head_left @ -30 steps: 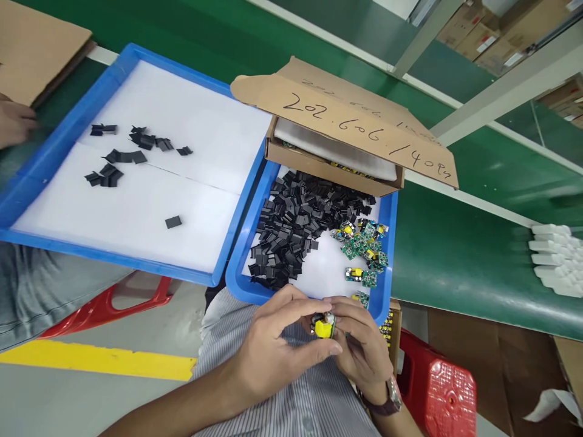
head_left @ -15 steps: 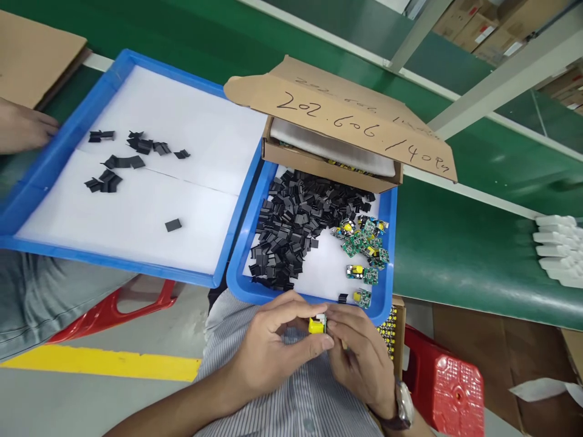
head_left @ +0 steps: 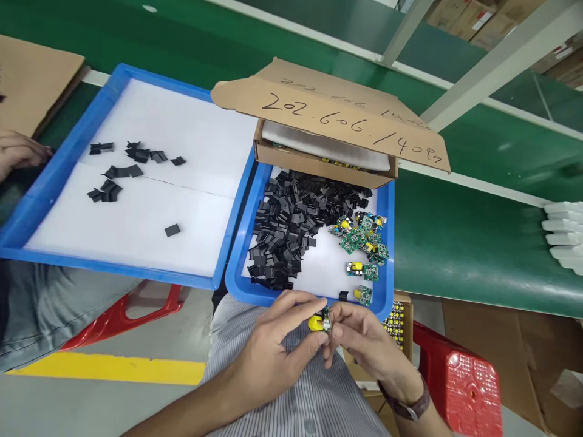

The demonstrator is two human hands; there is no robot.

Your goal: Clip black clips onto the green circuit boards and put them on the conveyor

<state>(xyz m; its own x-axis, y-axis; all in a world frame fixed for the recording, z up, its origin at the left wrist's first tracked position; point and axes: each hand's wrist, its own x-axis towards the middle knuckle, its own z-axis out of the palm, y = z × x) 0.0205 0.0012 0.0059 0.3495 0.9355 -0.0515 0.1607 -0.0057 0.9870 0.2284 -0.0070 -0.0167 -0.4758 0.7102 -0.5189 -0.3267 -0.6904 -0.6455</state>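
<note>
Between thumb and fingers, my left hand [head_left: 285, 343] grips a small circuit board [head_left: 320, 320] with a yellow transformer on its left side. My right hand [head_left: 364, 337] is closed at the board's right edge, its fingertips against it; they partly hide that edge. Just beyond my hands lies the smaller blue tray [head_left: 241, 292]. Folded black plastic pieces [head_left: 285, 227] are heaped on its left, and green circuit boards [head_left: 362, 237] with yellow parts are piled on its right. A single black piece [head_left: 343, 296] lies beside a board [head_left: 363, 295] near the front rim.
A larger blue tray [head_left: 113, 272] on the left holds scattered black pieces [head_left: 122, 172]. Behind the small tray stands an open cardboard box [head_left: 328, 164]. A co-worker's hand [head_left: 20, 152] is at far left. A red stool [head_left: 471, 388] and a box of yellow-topped parts [head_left: 394, 325] are at lower right.
My right hand has turned and its fingers have shifted on the board, which is now tilted to show more of its green side. The co-worker's hand has moved slightly.
</note>
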